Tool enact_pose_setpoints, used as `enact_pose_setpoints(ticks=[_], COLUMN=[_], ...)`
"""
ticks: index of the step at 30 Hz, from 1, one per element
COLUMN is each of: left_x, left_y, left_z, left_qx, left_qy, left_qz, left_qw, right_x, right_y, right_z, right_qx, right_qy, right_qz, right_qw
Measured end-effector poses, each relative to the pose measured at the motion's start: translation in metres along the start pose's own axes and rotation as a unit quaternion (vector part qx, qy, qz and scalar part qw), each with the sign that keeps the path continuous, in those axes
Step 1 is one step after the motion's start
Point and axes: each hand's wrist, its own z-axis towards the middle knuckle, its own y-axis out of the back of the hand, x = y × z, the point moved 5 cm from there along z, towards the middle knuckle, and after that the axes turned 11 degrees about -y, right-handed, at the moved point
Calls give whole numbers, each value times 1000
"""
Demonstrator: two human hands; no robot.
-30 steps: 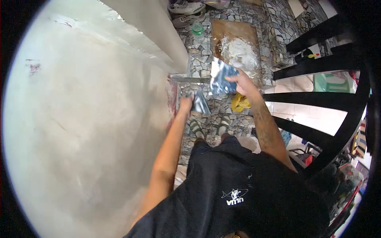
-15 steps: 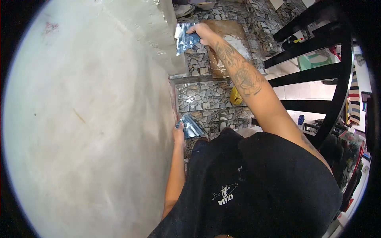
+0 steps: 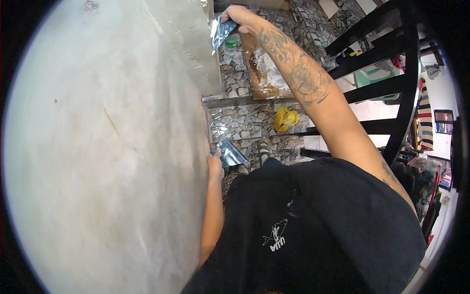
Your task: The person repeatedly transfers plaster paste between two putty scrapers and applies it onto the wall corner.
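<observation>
My right hand (image 3: 241, 19) grips a shiny blue-grey flat scraper blade (image 3: 221, 38), streaked white, held up at the edge of the pale plastered wall (image 3: 107, 147). My left hand (image 3: 215, 161) is lower, beside that wall, closed on a second shiny flat blade (image 3: 232, 155). Beyond the right blade, a green plastic bottle (image 3: 231, 44) stands near a brown board (image 3: 264, 68) smeared with white paste. A crumpled yellow plastic bag (image 3: 285, 119) lies on the stone-patterned step to the right of the left blade.
A black railing (image 3: 372, 88) runs along the right, with a green plastic chair (image 3: 362, 78) and assorted household things visible past it. The steps (image 3: 245, 117) rise away from me, with a ledge between them. My sandalled foot (image 3: 263, 149) is on the lower step.
My right hand and blade have swung up and left to the wall's edge. My left hand has moved down and slightly left, still holding its blade. The view has shifted, filling more with wall.
</observation>
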Motion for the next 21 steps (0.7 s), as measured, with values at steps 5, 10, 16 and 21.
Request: enact_pose_setpoints(ticks=[5, 10, 16, 21], left_x=[-17, -3, -6, -2], left_y=[-7, 1, -5, -13], left_z=[-10, -10, -29, -36], left_qx=[-5, 33, 29, 10], left_qy=[30, -18, 29, 17], left_qz=[48, 3, -67, -23], left_qw=[998, 999, 997, 1000], right_x=[32, 66, 118, 175], right_y=[-21, -36, -40, -40], right_z=[-33, -65, -90, -112], right_qx=[61, 78, 97, 98], right_qy=[-22, -53, -43, -8], right_qz=[26, 24, 5, -13], right_qw=[998, 995, 994, 995])
